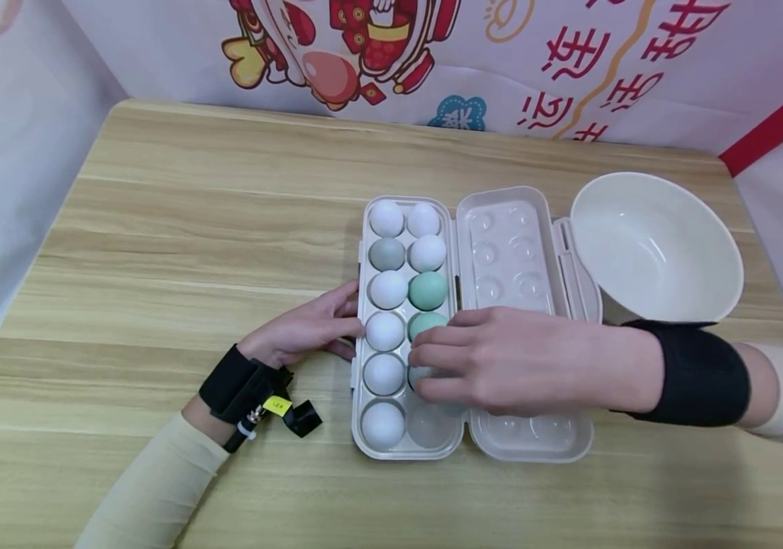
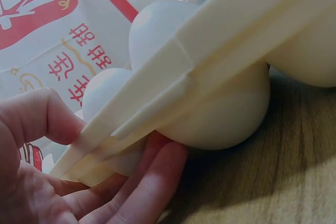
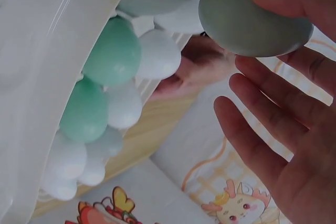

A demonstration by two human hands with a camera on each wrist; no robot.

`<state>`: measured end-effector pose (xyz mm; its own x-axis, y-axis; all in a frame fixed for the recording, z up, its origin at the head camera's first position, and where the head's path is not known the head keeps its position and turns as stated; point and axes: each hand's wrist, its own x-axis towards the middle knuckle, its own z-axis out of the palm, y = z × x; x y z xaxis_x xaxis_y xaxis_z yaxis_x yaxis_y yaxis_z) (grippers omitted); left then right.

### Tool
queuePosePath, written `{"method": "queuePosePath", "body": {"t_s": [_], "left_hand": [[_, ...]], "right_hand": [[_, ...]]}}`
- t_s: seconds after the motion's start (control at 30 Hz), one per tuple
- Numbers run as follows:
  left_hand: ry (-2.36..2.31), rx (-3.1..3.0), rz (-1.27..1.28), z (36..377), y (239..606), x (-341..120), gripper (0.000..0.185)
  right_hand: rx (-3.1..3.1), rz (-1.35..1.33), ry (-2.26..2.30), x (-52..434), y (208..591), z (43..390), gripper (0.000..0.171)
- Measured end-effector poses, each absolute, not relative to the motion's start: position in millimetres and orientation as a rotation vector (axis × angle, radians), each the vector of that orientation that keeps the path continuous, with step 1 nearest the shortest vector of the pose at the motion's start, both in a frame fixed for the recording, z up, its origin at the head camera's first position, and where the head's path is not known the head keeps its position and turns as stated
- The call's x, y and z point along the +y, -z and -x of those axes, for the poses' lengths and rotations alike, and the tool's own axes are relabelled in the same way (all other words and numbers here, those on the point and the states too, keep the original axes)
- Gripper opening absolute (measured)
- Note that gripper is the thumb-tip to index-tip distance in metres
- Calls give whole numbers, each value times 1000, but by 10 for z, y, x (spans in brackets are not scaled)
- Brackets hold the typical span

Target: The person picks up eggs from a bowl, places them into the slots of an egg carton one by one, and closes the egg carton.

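Note:
An egg box (image 1: pixel 360 396) of pale plastic lies on the table with its lid (image 1: pixel 501 200) folded back to the right. White eggs (image 1: pixel 384 374), a grey one (image 1: pixel 387 254) and green eggs (image 1: pixel 428 290) sit in its two rows of cups. My left hand (image 1: pixel 305 328) grips the box's left edge, thumb over the rim (image 2: pixel 131 98) and fingers beneath. Above the front of the right row, my right hand (image 1: pixel 487 358) holds a grey-green egg (image 3: pixel 247 19) between thumb and fingers. In the head view that hand hides part of the box and lid.
A deep cream bowl (image 1: pixel 652 244) stands at the right rear, beside the lid's handle (image 1: pixel 578 274). Wood-grain table (image 1: pixel 192 229) extends left and in front of the box. A printed cloth (image 1: pixel 487 46) hangs behind the table's far edge.

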<state>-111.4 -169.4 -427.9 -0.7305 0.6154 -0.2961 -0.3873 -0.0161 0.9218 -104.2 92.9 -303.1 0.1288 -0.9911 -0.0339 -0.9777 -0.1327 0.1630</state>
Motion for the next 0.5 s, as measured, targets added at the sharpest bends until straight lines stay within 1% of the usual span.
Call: {"method": "queuePosePath", "body": {"t_s": [0.33,0.5], "left_hand": [[-1827,1560,-255,1117,4290,-1702,70],[-1832,1557,-257,1114,4286,-1699,71]], "right_hand": [[-1866,-2279,272,830,3157,937,17],[-1808,-2290,369,800,3225,912,15]]}}
